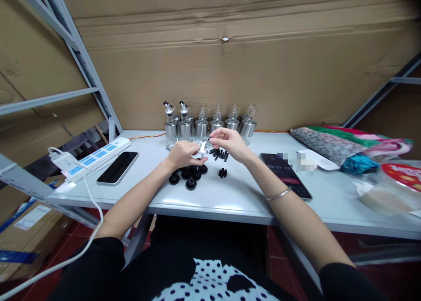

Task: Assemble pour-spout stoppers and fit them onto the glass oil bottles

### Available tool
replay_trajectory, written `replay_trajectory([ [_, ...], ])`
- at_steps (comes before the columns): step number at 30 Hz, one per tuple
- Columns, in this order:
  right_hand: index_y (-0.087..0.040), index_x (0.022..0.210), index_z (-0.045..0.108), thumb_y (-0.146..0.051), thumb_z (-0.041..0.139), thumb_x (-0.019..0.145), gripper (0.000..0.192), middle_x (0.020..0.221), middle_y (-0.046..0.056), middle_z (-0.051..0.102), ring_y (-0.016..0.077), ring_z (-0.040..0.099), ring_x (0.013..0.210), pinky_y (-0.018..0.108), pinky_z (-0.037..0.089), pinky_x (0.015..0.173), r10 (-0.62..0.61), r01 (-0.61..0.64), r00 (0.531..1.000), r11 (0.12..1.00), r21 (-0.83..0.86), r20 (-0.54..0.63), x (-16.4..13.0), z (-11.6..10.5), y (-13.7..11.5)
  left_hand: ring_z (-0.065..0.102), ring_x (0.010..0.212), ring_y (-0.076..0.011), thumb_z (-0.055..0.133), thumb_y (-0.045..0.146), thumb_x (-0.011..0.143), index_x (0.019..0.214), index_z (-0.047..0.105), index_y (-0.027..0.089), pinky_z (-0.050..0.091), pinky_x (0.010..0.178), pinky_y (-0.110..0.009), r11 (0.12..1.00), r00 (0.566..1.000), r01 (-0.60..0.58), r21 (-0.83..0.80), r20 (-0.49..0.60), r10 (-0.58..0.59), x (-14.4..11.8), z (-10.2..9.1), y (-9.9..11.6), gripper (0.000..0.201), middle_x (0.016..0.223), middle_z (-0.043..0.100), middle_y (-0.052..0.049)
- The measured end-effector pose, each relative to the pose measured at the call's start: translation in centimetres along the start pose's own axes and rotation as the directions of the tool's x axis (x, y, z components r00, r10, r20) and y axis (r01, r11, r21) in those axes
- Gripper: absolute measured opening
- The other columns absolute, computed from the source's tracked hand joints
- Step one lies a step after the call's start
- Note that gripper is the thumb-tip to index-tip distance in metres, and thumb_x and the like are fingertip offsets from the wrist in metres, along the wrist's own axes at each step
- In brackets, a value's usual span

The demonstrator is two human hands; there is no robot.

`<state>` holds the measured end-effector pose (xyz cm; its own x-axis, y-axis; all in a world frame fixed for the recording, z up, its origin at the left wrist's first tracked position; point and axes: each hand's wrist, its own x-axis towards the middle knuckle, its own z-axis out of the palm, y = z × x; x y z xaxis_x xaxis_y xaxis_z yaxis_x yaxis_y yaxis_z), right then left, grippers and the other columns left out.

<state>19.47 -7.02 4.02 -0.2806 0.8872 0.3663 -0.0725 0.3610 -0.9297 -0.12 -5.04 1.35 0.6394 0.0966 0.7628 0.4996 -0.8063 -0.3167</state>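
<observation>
My left hand (183,154) is closed around a white pourer spout (203,148), held just above the table. Close to the spout's top, my right hand (228,142) pinches a small dark piece (209,139), mostly hidden by the fingertips. Several round black stoppers (190,184) lie below my left hand. Under my right hand are scattered short black strips (219,154), with a small cluster of black parts (222,173) nearer the front edge. Behind both hands stand rows of glass bottles with metal sleeves (201,128); two at the left carry pourer tops (169,108).
A phone (118,168) and a white power strip (98,157) with a cable are at left. At right lie a phone with a timer (285,175), a white mouse-shaped object (320,160), a patterned bag (325,143) and a red-lidded tub (399,178). Cardboard (230,73) backs the table.
</observation>
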Motion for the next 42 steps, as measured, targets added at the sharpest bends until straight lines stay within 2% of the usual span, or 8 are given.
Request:
replay_trajectory([
  [7, -0.016, 0.075, 0.065, -0.032, 0.078, 0.060, 0.026, 0.061, -0.002, 0.064, 0.0099, 0.058, 0.058, 0.027, 0.046, 0.062, 0.000, 0.000, 1.000, 1.000, 0.020, 0.026, -0.1, 0.2, 0.0, 0.046, 0.042, -0.0109, 0.053, 0.044, 0.079, 0.056, 0.044, 0.019, 0.030, 0.045, -0.024, 1.000, 1.000, -0.005, 0.006, 0.000, 0.005, -0.1, 0.1, 0.0, 0.035, 0.047, 0.052, 0.002],
  [13, -0.016, 0.078, 0.068, -0.031, 0.077, 0.062, 0.024, 0.063, -0.001, 0.066, 0.0111, 0.060, 0.061, 0.029, 0.048, 0.067, -0.012, 0.012, 1.000, 1.000, 0.003, 0.026, -0.1, 0.1, 0.0, 0.047, 0.043, -0.0111, 0.049, 0.048, 0.081, 0.057, 0.045, 0.019, 0.029, 0.046, -0.025, 1.000, 0.997, 0.027, 0.010, 0.070, -0.027, -0.2, 0.2, 0.0, 0.038, 0.048, 0.051, 0.002],
  [27, -0.017, 0.075, 0.069, -0.028, 0.080, 0.058, 0.023, 0.072, 0.001, 0.068, 0.0124, 0.061, 0.069, 0.030, 0.048, 0.073, 0.009, -0.009, 1.000, 1.000, 0.009, 0.006, -0.1, -0.2, 0.3, 0.045, 0.043, -0.0108, 0.051, 0.046, 0.080, 0.057, 0.044, 0.019, 0.029, 0.046, -0.025, 1.000, 0.999, 0.013, -0.028, 0.031, -0.013, -0.3, 0.2, 0.0, 0.036, 0.047, 0.050, 0.002],
  [30, -0.017, 0.078, 0.070, -0.033, 0.077, 0.065, 0.022, 0.068, 0.000, 0.066, 0.0117, 0.059, 0.067, 0.028, 0.047, 0.071, 0.059, -0.063, 0.997, 0.994, 0.090, 0.044, -0.1, -0.3, 0.6, 0.045, 0.044, -0.0111, 0.051, 0.046, 0.080, 0.057, 0.044, 0.019, 0.029, 0.046, -0.025, 0.999, 0.998, 0.024, -0.028, 0.055, -0.023, -0.3, 0.3, -0.1, 0.036, 0.048, 0.049, 0.002],
  [32, -0.018, 0.085, 0.070, -0.034, 0.073, 0.070, 0.022, 0.072, 0.001, 0.066, 0.0117, 0.059, 0.072, 0.026, 0.047, 0.070, 0.115, -0.131, 0.988, 0.977, 0.169, 0.099, -0.1, -0.1, 0.7, 0.046, 0.045, -0.0114, 0.050, 0.045, 0.081, 0.058, 0.045, 0.019, 0.030, 0.047, -0.025, 0.999, 0.998, 0.026, -0.030, 0.059, -0.024, -0.3, 0.3, -0.1, 0.034, 0.049, 0.050, 0.002],
  [36, -0.017, 0.099, 0.068, -0.034, 0.057, 0.085, 0.024, 0.087, 0.005, 0.065, 0.0145, 0.059, 0.084, 0.026, 0.047, 0.070, 0.226, -0.297, 0.934, 0.922, 0.249, 0.278, -0.4, 0.5, 0.7, 0.049, 0.045, -0.0120, 0.049, 0.045, 0.081, 0.060, 0.045, 0.019, 0.032, 0.047, -0.025, 0.999, 0.999, 0.027, -0.029, 0.045, -0.025, -0.3, 0.3, 0.0, 0.034, 0.049, 0.051, 0.002],
  [38, -0.016, 0.099, 0.067, -0.032, 0.050, 0.089, 0.025, 0.088, 0.007, 0.065, 0.0151, 0.059, 0.085, 0.027, 0.047, 0.070, 0.232, -0.329, 0.916, 0.901, 0.284, 0.328, -0.5, 0.7, 0.8, 0.049, 0.044, -0.0118, 0.049, 0.045, 0.082, 0.059, 0.044, 0.019, 0.032, 0.046, -0.025, 0.999, 0.999, 0.031, -0.016, 0.033, -0.030, -0.2, 0.2, 0.1, 0.034, 0.048, 0.052, 0.002],
  [42, -0.016, 0.095, 0.066, -0.026, 0.049, 0.089, 0.021, 0.085, 0.005, 0.064, 0.0146, 0.058, 0.084, 0.026, 0.047, 0.070, 0.222, -0.342, 0.912, 0.876, 0.340, 0.346, -0.5, 0.7, 1.0, 0.050, 0.044, -0.0118, 0.050, 0.043, 0.081, 0.059, 0.044, 0.019, 0.032, 0.046, -0.025, 1.000, 1.000, 0.018, -0.020, 0.015, -0.018, -0.3, 0.4, 0.0, 0.032, 0.049, 0.053, 0.002],
])
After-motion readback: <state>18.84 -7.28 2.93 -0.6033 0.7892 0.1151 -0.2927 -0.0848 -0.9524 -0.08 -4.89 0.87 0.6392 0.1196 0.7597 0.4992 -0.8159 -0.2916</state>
